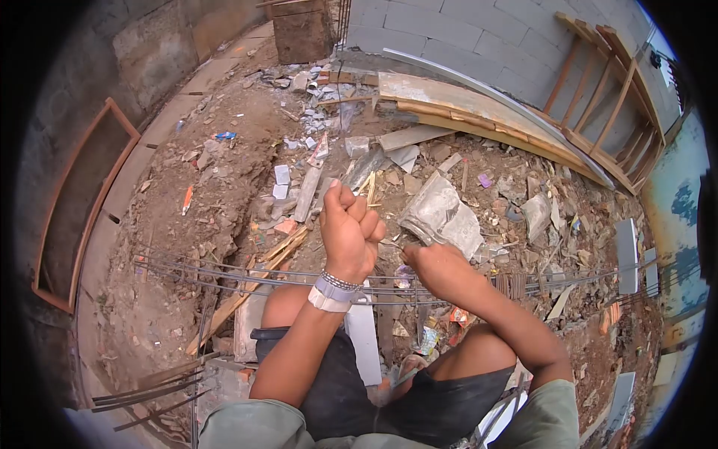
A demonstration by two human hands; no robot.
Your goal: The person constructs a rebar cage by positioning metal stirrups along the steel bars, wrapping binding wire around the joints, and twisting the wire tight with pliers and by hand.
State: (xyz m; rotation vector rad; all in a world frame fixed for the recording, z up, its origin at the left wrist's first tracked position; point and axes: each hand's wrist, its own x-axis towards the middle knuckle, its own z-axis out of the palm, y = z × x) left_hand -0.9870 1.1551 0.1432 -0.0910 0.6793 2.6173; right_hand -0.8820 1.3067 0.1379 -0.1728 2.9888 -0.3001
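Observation:
My left hand (350, 238) is raised in a fist above the steel bars, palm side turned up. Whatever it may hold is hidden by the curled fingers. A beaded bracelet and a pale wristband (331, 294) circle that wrist. To its right, my right hand (443, 269) is closed too, knuckles up. A thin dark piece shows in the small gap between the hands, too small to name. Just below both hands, long thin steel bars (299, 278) run sideways across my knees. A bundle of rings (511, 286) sits around the bars on the right.
Broken concrete (443, 213), wood strips and litter cover the dirt. Long planks (479, 123) lie by the block wall (434, 30). A wooden frame (78, 202) leans at the left, a wooden ladder-like rack (609, 90) at the right. Loose bars (153, 391) lie lower left.

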